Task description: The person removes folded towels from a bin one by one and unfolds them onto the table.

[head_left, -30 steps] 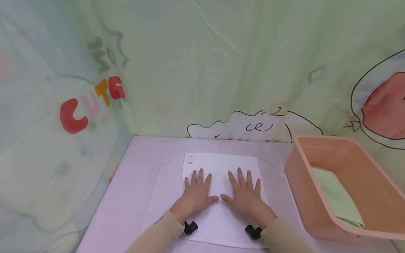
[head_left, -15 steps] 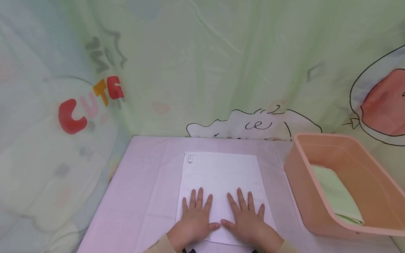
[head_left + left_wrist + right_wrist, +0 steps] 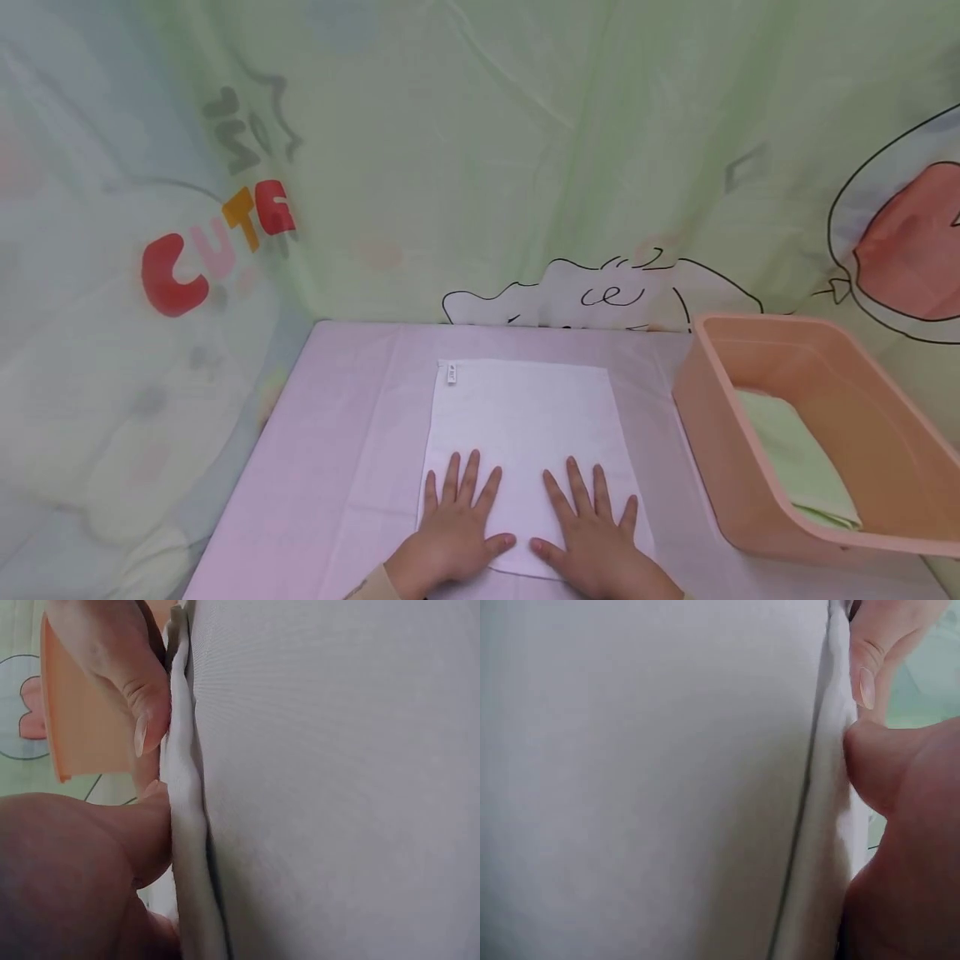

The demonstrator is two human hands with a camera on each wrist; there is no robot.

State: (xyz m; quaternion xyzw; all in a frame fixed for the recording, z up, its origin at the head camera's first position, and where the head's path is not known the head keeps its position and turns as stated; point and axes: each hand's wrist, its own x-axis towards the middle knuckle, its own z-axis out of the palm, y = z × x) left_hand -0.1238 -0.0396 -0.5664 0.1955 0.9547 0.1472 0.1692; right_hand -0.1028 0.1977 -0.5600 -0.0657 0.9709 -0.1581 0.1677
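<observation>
A white towel (image 3: 525,417) with a small tag (image 3: 452,374) at its far left corner lies spread flat in the head view. My left hand (image 3: 457,533) rests palm down on its near left part, fingers straight and spread. On the near right part lies my right hand (image 3: 596,542), also flat with spread fingers. The two thumbs point toward each other with a gap between them. In the left wrist view the towel's near edge (image 3: 187,817) runs beside my left hand (image 3: 75,862); the right wrist view has the edge (image 3: 829,772) beside my right hand (image 3: 922,802).
A pink-orange plastic bin (image 3: 701,433) stands to the right, holding a folded light green towel (image 3: 798,458). The table has a pale pink cover (image 3: 330,433). Printed curtains (image 3: 450,150) rise behind and at the left of the table.
Both hands have slid over the white towel toward its near edge, mostly during the first half second. Since then they have spread slightly apart. The towel stays flat.
</observation>
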